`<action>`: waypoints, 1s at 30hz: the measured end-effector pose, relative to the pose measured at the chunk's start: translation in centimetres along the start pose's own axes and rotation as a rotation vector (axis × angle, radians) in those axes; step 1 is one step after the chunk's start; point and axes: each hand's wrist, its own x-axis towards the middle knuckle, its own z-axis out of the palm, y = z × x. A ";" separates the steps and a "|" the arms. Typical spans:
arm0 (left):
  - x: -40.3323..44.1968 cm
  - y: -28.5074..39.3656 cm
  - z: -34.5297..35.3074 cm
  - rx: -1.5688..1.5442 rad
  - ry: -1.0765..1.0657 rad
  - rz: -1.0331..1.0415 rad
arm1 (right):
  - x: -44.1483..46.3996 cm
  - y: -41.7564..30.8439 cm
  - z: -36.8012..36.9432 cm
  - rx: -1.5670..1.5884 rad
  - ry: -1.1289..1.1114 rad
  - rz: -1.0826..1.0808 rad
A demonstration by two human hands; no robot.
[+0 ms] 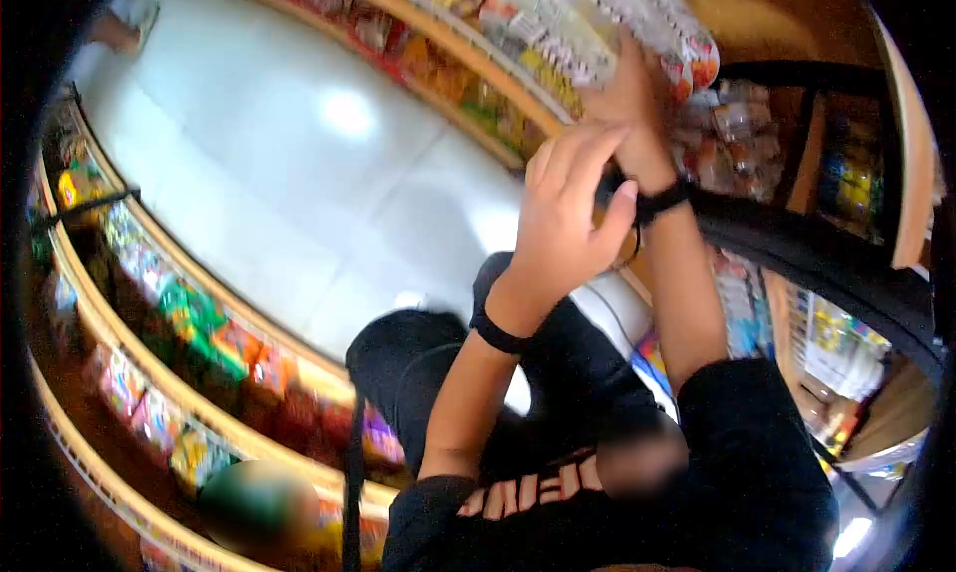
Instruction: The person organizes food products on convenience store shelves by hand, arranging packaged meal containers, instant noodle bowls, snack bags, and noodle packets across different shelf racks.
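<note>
Where visible, packet lengthwise diagonal.

Between wood-edged shelves, over a pale tiled floor.
Shines with white glare at upper left; curves in wood across the lower left; slants along another shelf edge at top centre; includes a wooden panel at far right.

Wooden shelves, colourful packets in rows

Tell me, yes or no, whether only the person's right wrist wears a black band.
No: a black left-wrist band shows behind the left hand, as well as a black right-wrist band behind the right hand.
</note>
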 end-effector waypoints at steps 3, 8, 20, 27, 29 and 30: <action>4.2 -5.3 0.4 0.295 0.115 0.269 | 0.4 -1.4 -0.5 0.005 0.079 0.030; 7.0 -11.1 -1.8 0.376 -0.115 0.468 | -1.4 -5.3 -2.9 -0.122 -0.030 0.166; 16.1 -12.5 -4.7 0.424 -0.351 0.433 | -4.3 -4.4 -0.6 -0.149 0.350 0.094; 14.5 -13.1 -3.9 0.547 -0.171 0.567 | -4.7 -5.0 0.3 -0.549 0.485 0.134; 14.8 -13.5 -3.9 0.550 -0.158 0.589 | -4.4 -4.3 0.4 -0.519 0.479 0.118; 14.9 -13.6 -3.8 0.532 -0.161 0.631 | -4.5 -4.0 0.4 -0.506 0.475 0.107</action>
